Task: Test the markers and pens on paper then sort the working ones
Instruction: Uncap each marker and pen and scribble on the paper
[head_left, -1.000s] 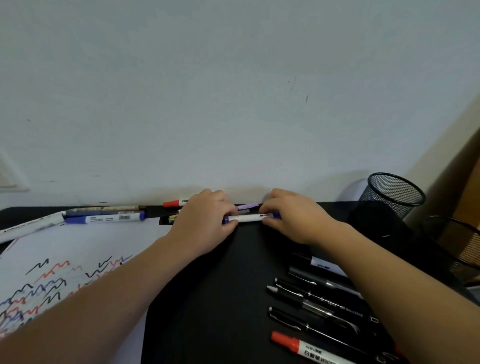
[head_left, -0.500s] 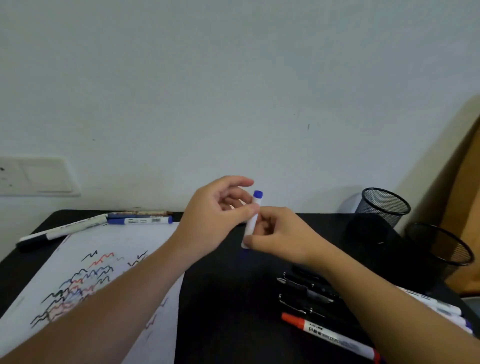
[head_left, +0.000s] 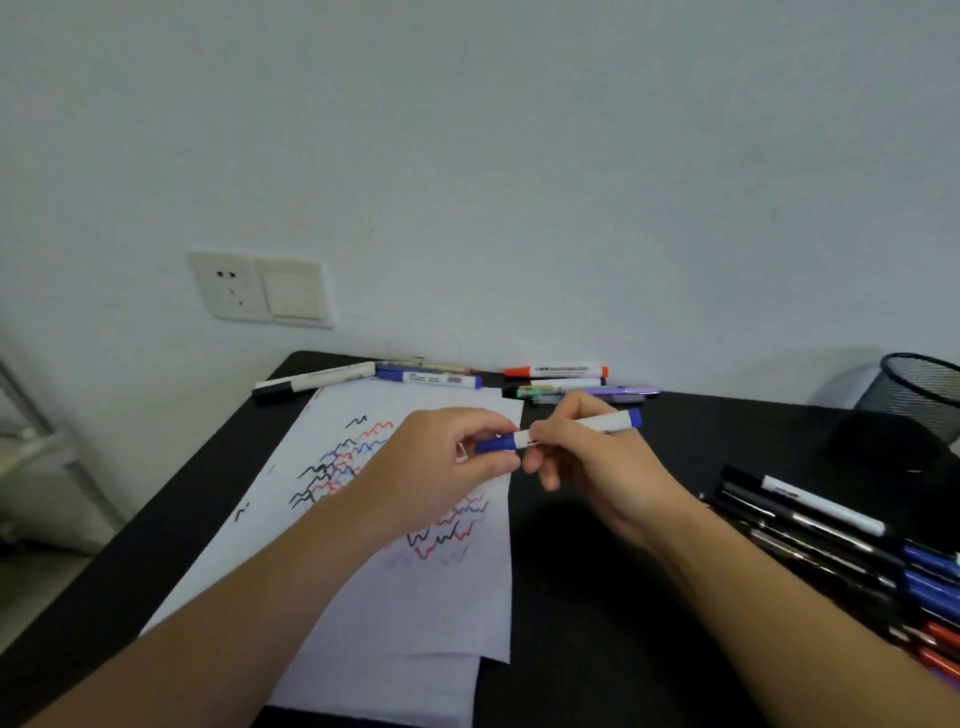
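My left hand (head_left: 441, 462) is covering part of the squiggles on the paper (head_left: 363, 597). The mesh pen cup (head_left: 919, 389) is getting cut off at the right edge, same for the pen pile (head_left: 831, 535). The blue marker's (head_left: 608, 422) label is staying too blurry to read.

Paper (head_left: 374, 613) lies on left half of table (head_left: 597, 597), reaching toward the near edge. Marker (head_left: 558, 430) held above the paper's far right corner, left hand (head_left: 441, 462) on its left end, right hand (head_left: 587, 457) on its middle. Behind paper, along wall: two markers (head_left: 363, 376) at left, another cluster of markers (head_left: 571, 384) to their right. Row of pens (head_left: 831, 545) on table's right side. Mesh cup (head_left: 919, 389) at far right, behind the pens. Wall outlet (head_left: 260, 288) above table's far left corner.
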